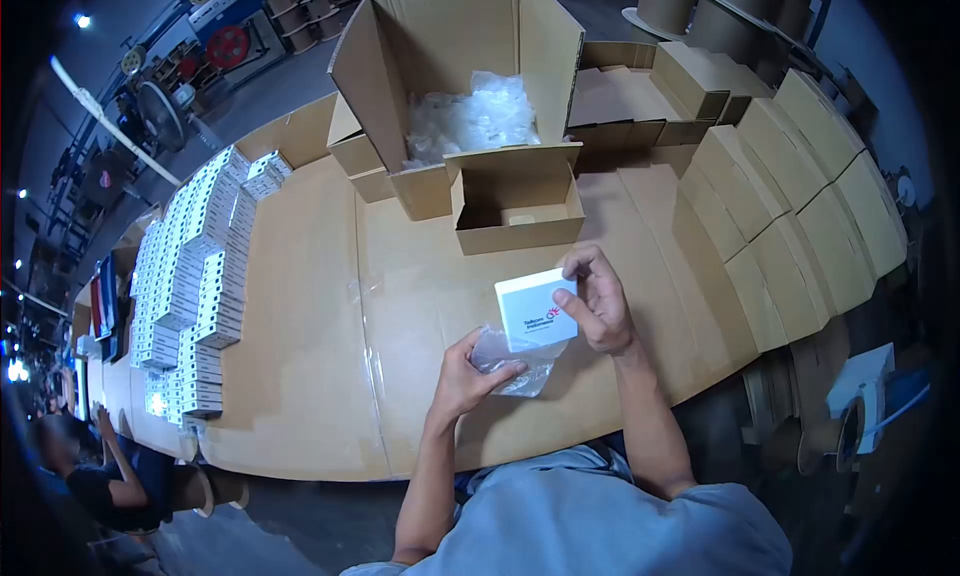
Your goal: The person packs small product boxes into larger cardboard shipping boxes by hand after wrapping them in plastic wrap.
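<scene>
My right hand pinches a small white box with printed lettering and a red logo by its right edge. Lower and to the left, my left hand grips a clear plastic bag. The bag's mouth overlaps the box's lower edge in this view. Both are held above the cardboard-covered table, near its front. Just beyond my hands stands an open, shallow cardboard box with a small pale item on its floor.
A large open carton full of clear plastic bags stands at the back. Stacked small white boxes line the left side. Closed brown cartons are piled at right. A person sits at far left.
</scene>
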The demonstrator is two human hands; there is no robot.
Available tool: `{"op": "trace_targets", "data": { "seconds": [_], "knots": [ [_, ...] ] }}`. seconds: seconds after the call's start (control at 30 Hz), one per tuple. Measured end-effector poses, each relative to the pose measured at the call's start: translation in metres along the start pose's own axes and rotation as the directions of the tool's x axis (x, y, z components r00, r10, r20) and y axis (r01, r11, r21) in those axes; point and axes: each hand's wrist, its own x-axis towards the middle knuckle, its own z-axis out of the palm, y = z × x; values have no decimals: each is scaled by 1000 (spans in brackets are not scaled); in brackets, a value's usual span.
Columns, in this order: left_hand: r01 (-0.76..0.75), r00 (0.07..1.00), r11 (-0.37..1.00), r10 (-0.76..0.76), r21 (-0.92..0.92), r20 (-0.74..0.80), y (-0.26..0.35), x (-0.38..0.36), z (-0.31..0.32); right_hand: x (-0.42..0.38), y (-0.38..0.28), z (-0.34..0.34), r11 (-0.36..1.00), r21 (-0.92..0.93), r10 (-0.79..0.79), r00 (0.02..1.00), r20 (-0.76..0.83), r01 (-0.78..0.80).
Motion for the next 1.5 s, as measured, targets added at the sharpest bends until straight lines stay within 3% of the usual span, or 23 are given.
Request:
{"op": "trace_targets", "data": {
  "seconds": [0.33, 0.47, 0.6, 0.7, 0.73, 0.83, 0.97, 1.1, 1.13, 1.27, 1.5],
  "knots": [
    [9, 999, 999, -10, -45, -43, 0, 1, 1, 10, 17, 21, 996, -83, 38, 999, -27, -40],
    [58, 996, 997, -55, 43, -67, 6, -1, -1, 11, 23, 22, 992, -111, 36, 989, -145, -52],
    [21, 996, 997, -27, -78, -80, -3, 0, -3, 10, 24, 18, 989, -70, 129, 989, -69, -134],
    [5, 996, 985, -20, -175, -88, -11, -1, -1, 8, 17, 18, 967, -211, 130, 988, -80, -144],
    [32, 997, 964, -49, -262, -60, -23, -1, -3, 5, 18, 17, 950, -231, 198, 978, -70, -209],
    [9, 986, 916, -74, -400, -147, -33, -1, 3, -3, 23, 12, 945, -247, 215, 976, -32, -216],
    [-65, 958, 851, -93, -521, -270, -39, 1, 6, -23, 16, 10, 946, 179, 283, 958, -52, -269],
    [-85, 949, 835, -99, -544, -300, -31, 4, 6, -45, 39, 12, 910, 214, 363, 932, -1, -355],
    [-82, 947, 845, -99, -528, -306, -27, 4, 7, -46, 44, 18, 937, 219, 290, 956, -47, -273],
    [-117, 952, 903, -16, -414, -305, -28, 7, 5, -46, 52, 28, 939, 133, 340, 919, -200, -319],
    [-179, 934, 954, 87, -240, -348, -16, 8, 6, -43, 43, 27, 965, 124, 251, 951, -181, -231]
  ]
}}
